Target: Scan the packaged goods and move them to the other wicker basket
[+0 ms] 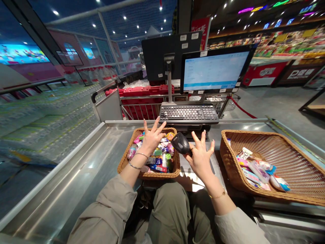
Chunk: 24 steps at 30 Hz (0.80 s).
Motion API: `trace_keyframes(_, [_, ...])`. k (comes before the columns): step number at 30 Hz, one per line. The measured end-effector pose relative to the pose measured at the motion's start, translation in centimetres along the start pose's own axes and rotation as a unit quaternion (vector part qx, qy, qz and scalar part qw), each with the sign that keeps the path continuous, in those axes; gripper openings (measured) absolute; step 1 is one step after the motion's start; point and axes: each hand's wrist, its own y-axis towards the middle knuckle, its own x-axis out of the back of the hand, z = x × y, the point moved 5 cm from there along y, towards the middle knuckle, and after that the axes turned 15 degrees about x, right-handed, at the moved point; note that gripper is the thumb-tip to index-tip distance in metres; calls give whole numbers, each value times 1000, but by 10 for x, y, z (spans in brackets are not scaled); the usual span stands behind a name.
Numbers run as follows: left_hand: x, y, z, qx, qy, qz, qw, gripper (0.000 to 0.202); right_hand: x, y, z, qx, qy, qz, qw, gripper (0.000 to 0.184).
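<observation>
My left hand [151, 139] hovers over a small wicker basket [123, 162] full of colourful wrapped snacks [158, 157]. Its fingers are spread and hold nothing. My right hand [200, 157] is raised just right of that basket, fingers fanned out. A black barcode scanner [180, 143] sits in the crook of its thumb, its head pointing left toward the snacks. A larger wicker basket [291, 149] to the right holds several packets [256, 169] along its left side.
Both baskets rest on a steel checkout counter [83, 169]. Behind them stand a keyboard [189, 113], a lit screen [214, 71] and a second monitor [162, 57] seen from the back. Red shopping baskets [142, 91] and a wire cart [225, 101] lie beyond.
</observation>
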Motion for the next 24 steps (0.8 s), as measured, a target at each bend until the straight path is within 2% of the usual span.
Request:
trace_keyframes(11, [5,8,-10,-10,-14,-15,1000,13,10,-4,-11,-14,-21,-26,999,27])
trace_keyframes(24, [6,19,-25,-12,-29,-21,999,14,26,-13,-28,-62,-22,-62,996,26])
